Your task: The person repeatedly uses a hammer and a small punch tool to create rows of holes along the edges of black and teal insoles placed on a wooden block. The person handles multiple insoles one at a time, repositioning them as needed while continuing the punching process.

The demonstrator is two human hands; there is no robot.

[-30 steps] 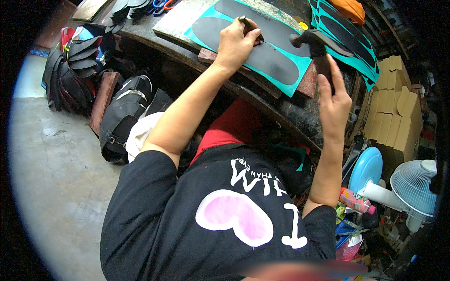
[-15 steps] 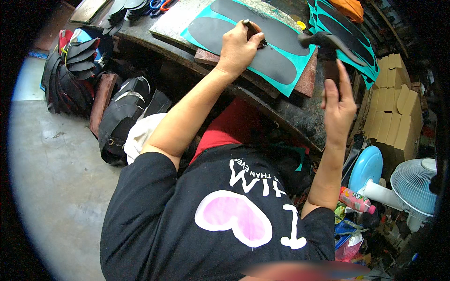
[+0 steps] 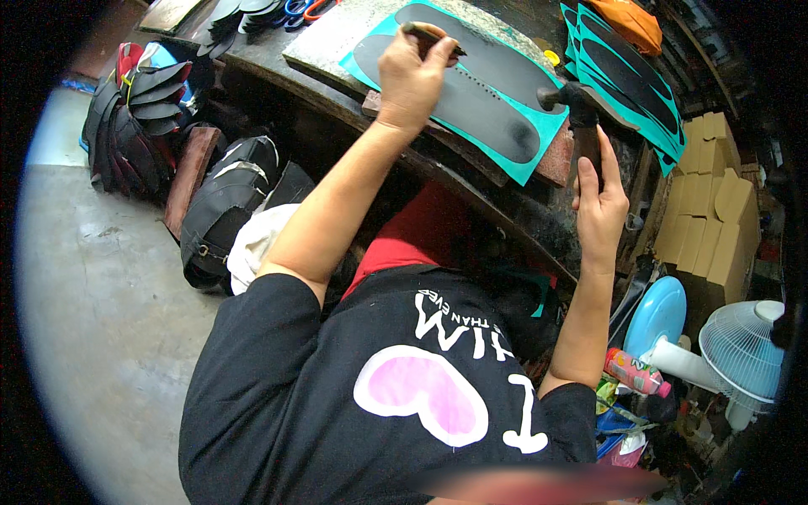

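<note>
My left hand [image 3: 411,80] pinches a thin dark metal punch [image 3: 423,34], tilted, over the nearer of two dark sole shapes [image 3: 505,126] on a teal sheet [image 3: 545,128]. A short row of small marks [image 3: 478,82] runs along this shape's far edge, beside the punch tip; whether the tip touches the sheet I cannot tell. My right hand [image 3: 602,206] grips the dark handle of a hammer [image 3: 576,99], its head raised near the sheet's right end. Under the sheet lie a pale stone slab [image 3: 316,52] and a reddish block [image 3: 557,160].
More teal sheets with dark shapes [image 3: 631,84] and an orange cloth [image 3: 627,23] lie at the far right. Scissors [image 3: 307,10] and stacked black pieces [image 3: 244,17] are at far left. Cartons [image 3: 707,210] and a fan [image 3: 741,349] stand right; a black bag [image 3: 227,219] sits left.
My left hand has shifted left and away along the sheet with the punch, uncovering the row of marks. The hammer stays raised near the right end; the whole view has shifted slightly.
</note>
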